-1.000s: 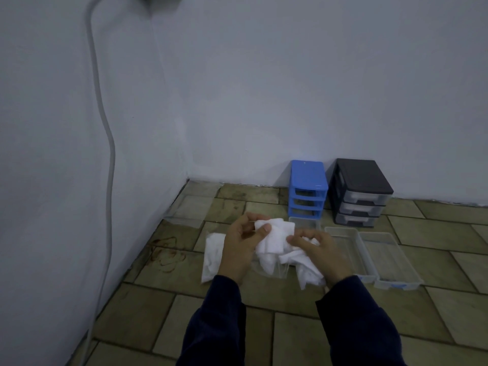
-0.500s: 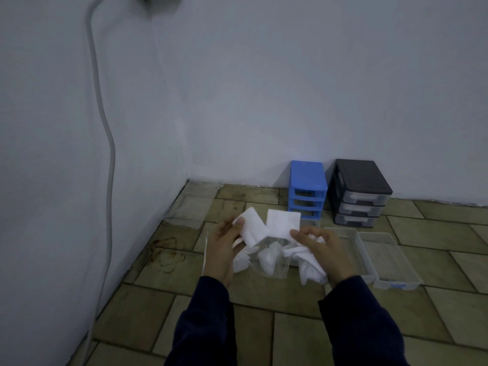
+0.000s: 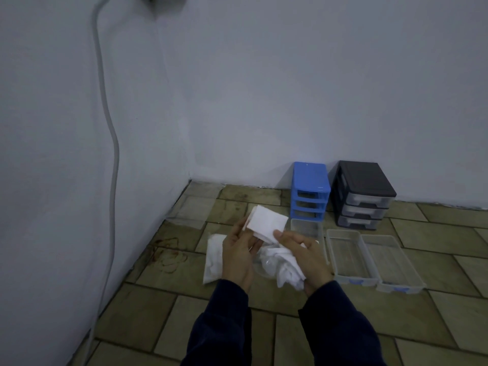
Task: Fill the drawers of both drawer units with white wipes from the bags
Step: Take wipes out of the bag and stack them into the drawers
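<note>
My left hand (image 3: 237,256) and my right hand (image 3: 306,257) together hold folded white wipes (image 3: 266,223) above the floor. My right hand also grips a clear bag (image 3: 266,266) with more crumpled wipes (image 3: 287,270) in it. Another bag of wipes (image 3: 213,258) lies on the tiles left of my left hand. The blue drawer unit (image 3: 309,190) stands against the wall with its slots without drawers. The black drawer unit (image 3: 363,195) beside it holds its three drawers. Three clear drawers (image 3: 351,256) lie on the floor in front.
A flat clear plastic bag (image 3: 192,207) lies in the corner of the tiled floor. A grey cable (image 3: 111,143) runs down the left wall to the floor. Reddish stains (image 3: 169,253) mark the tiles near the wall.
Both hands pulled folded wipes up out of the clear bag and raised them. The bag now hangs lower under my right hand.
</note>
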